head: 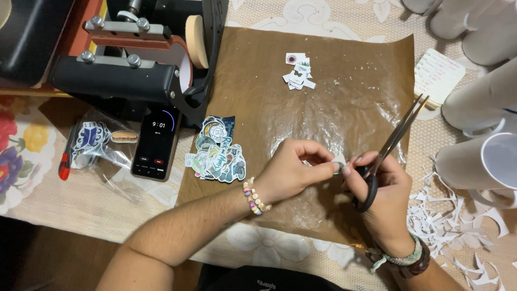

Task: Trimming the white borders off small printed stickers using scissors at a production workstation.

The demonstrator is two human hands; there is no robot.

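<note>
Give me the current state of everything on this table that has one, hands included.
Black-handled metal scissors: blades open, held in right hand.
Small white paper cutout: pinched by left hand fingertips.
Black smartphone: screen lit, lying flat.
Clear plastic bag of stickers: lying flat.
Black mug heat press: clamp empty.
Pile of printed stickers: cut, stacked.
White paper scraps: scattered.
</note>
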